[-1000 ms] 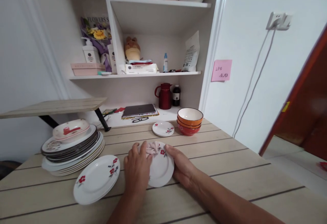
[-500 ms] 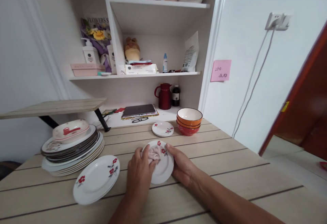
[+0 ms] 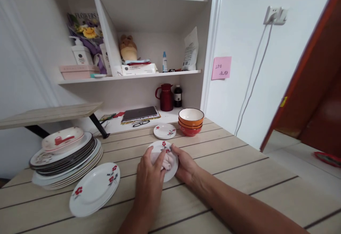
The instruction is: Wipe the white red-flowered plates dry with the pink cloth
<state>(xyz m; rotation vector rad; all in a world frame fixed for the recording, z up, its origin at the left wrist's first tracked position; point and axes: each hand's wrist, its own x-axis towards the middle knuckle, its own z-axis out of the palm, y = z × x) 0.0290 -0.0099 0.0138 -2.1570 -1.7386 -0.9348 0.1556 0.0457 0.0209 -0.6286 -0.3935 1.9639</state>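
Observation:
A small white plate (image 3: 170, 175) with red flowers is tilted up in my right hand (image 3: 188, 166), whose thumb lies on its right rim. My left hand (image 3: 151, 170) presses a crumpled pale pink cloth (image 3: 167, 161) on the plate's face, its fingers bent over the cloth. Left of my hands, larger flowered plates (image 3: 94, 188) lie stacked on the wooden table (image 3: 234, 184). Just behind the held plate sit small flowered plates (image 3: 162, 131), beside a stack of orange and red bowls (image 3: 191, 120).
At the left stands a tall plate stack (image 3: 64, 155) topped by an oval dish (image 3: 63, 139), near the leg of a raised wooden stand (image 3: 50, 113). Behind the table are glasses (image 3: 141, 123), a laptop (image 3: 140, 113) and a red jug (image 3: 166, 98).
The cloth and my left fingers have moved right across the plate. The camera view has turned slightly to the right, so the surroundings appear shifted left.

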